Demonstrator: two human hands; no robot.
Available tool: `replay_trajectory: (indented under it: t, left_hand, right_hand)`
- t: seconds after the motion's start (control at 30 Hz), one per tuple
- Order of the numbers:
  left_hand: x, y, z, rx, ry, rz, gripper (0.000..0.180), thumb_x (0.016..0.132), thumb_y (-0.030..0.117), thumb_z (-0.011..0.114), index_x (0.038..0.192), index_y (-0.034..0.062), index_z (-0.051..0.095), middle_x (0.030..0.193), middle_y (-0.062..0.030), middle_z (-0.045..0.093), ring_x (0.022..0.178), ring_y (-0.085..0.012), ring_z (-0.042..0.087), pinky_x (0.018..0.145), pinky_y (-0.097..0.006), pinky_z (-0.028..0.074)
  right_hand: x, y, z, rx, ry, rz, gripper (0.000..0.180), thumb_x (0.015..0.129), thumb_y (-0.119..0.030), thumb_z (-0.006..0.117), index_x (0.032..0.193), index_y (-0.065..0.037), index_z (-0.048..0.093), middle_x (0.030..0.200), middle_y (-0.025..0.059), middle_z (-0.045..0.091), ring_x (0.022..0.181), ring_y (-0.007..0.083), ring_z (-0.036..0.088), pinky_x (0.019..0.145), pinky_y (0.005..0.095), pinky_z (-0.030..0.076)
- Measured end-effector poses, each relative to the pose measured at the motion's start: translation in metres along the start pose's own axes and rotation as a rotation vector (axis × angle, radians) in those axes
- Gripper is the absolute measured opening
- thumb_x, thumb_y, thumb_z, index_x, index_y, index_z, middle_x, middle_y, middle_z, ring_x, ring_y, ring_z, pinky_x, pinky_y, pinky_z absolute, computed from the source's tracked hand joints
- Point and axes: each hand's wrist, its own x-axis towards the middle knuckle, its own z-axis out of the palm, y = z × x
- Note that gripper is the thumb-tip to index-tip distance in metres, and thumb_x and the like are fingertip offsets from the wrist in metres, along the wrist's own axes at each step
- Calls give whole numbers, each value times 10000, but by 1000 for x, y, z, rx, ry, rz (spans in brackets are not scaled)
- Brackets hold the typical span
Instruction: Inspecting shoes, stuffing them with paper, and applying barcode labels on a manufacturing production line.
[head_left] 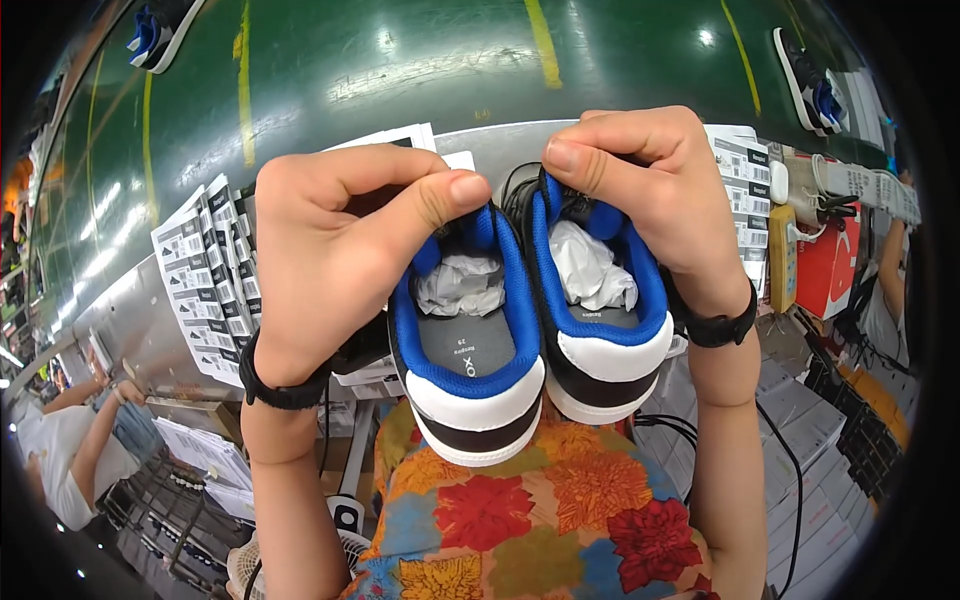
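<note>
Two black and white sneakers with blue lining hang side by side in front of me, heels toward my body. My left hand (365, 215) pinches the left sneaker (475, 410) at its tongue, thumb on top. With thumb and bent fingers, my right hand (635, 170) grips the right sneaker (610, 370) the same way. Crumpled white paper (590, 268) fills the front of the right shoe, and a similar wad of paper (460, 285) sits in the left one. The toes are hidden under my hands. Black bands circle both wrists.
A green conveyor belt (420, 80) with yellow lines runs beyond a metal ledge (130, 310). Label sheets (205, 270) lie left, more labels (745, 200) right. Sneakers (805, 85) ride the belt. A red box (830, 255) and yellow power strip (783, 260) stand right. Other people work at both sides.
</note>
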Motion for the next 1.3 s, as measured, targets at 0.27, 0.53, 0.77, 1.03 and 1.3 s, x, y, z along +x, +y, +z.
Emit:
replay_trajectory:
  t: [0.27,0.53,0.77,1.03,1.3]
  left_hand:
    - [-46,-48,4,532,-21,724,320,695,37,829,964,-56,683,964,-173,714,853,-255,706,788,-359,577]
    - [-83,-78,26,150,152,-88,631,705,-31,684,1316,-77,534,983,-114,719,825,-63,646,650,-184,516]
    - [-75,-20,2,412,158,78,507,635,61,735,1121,-68,676,687,-120,690,520,-102,663,504,-208,510]
    - [-82,0,-4,468,175,178,504,619,-15,692,1120,-74,683,718,-58,707,538,-7,556,481,-132,388]
    - [-79,11,-9,424,139,238,503,625,-81,652,1122,-153,640,732,-108,706,542,-37,575,486,-131,404]
  right_hand:
    - [-53,52,19,-603,218,-664,280,671,-94,813,906,-9,689,853,112,663,725,273,614,664,333,521]
    - [-95,66,42,-121,365,137,531,759,15,736,1267,35,580,1094,186,688,957,176,682,738,285,597]
    - [-91,-3,18,-254,224,273,553,764,71,715,1294,52,558,963,131,721,810,65,639,616,145,480]
    - [-81,-18,14,-263,106,164,626,692,96,726,1295,11,579,729,-13,640,598,-44,458,483,110,291]
    - [-76,-17,15,-456,176,39,493,708,115,546,1185,16,626,671,-53,592,573,-44,414,498,124,269]
